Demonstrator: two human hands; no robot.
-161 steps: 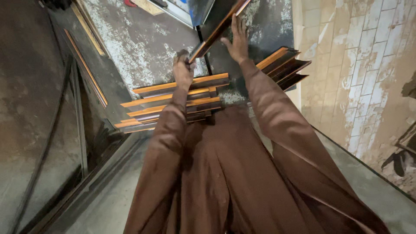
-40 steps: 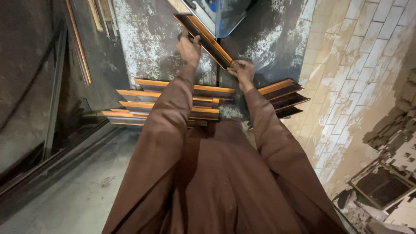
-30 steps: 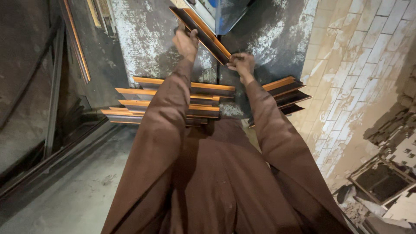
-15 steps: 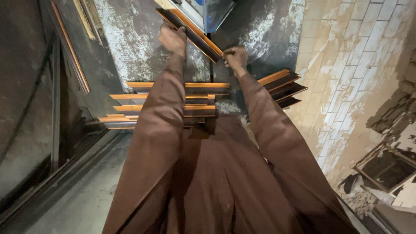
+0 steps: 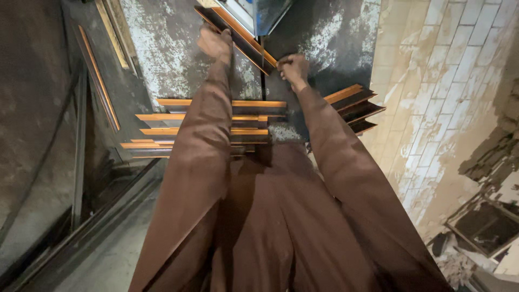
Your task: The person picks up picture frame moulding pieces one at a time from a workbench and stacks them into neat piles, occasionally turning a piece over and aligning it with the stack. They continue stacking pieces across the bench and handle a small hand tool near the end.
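Both my arms, in brown sleeves, reach forward over a worn, stained work surface [image 5: 167, 59]. My left hand [image 5: 215, 43] grips the far upper end of a long dark strip with an orange edge [image 5: 243, 39], which lies slanted. My right hand [image 5: 293, 67] holds the same strip at its lower end. Below my hands a stack of similar orange-edged dark strips [image 5: 162, 132] lies crosswise, and more of these strips [image 5: 354, 105] stick out to the right of my right arm.
A pale tiled wall [image 5: 432, 108] with peeling patches runs along the right. Long thin strips [image 5: 97, 75] lean at the left. A blue-and-white machine part [image 5: 254, 13] sits at the top. Rubble and a dark frame [image 5: 481, 227] lie at the lower right.
The slanted strip has stayed in both hands and shifted slightly up and left in view since a second ago. Five seconds ago it slanted the other way, with my hands nearer the stack.
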